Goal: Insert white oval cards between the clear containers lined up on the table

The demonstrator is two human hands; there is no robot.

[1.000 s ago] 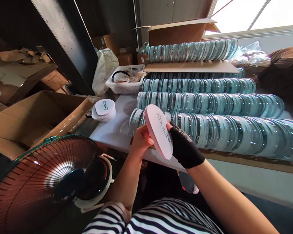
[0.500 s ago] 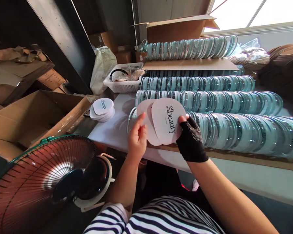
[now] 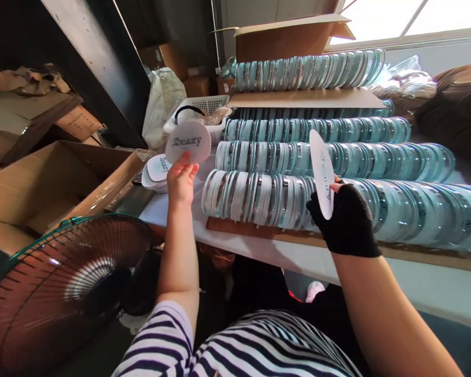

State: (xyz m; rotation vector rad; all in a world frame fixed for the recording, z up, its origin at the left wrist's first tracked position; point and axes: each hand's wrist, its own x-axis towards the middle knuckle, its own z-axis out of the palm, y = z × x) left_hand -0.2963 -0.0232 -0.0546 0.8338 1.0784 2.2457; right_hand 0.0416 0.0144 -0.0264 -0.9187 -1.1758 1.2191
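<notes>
My left hand (image 3: 181, 180) holds up a white round card (image 3: 188, 140) printed "Sbeauty", raised over the table's left end. Just below it lies a small pile of the same cards (image 3: 157, 170). My right hand (image 3: 347, 220), in a black fingerless glove, grips a second white card (image 3: 322, 173) edge-on in front of the nearest row of clear round lids (image 3: 259, 196). That row stands on edge along a wooden strip (image 3: 259, 230).
More rows of clear lids (image 3: 329, 157) fill the white table (image 3: 172, 204) behind, with cardboard sheets and a box (image 3: 290, 39) further back. A white basket (image 3: 204, 112) stands at the back left. An open cardboard box (image 3: 58, 178) and a fan (image 3: 63, 283) are at my left.
The two cards that my hands held together have been pulled apart. My left hand carried one up and left toward the pile; my right hand moved right with the other.
</notes>
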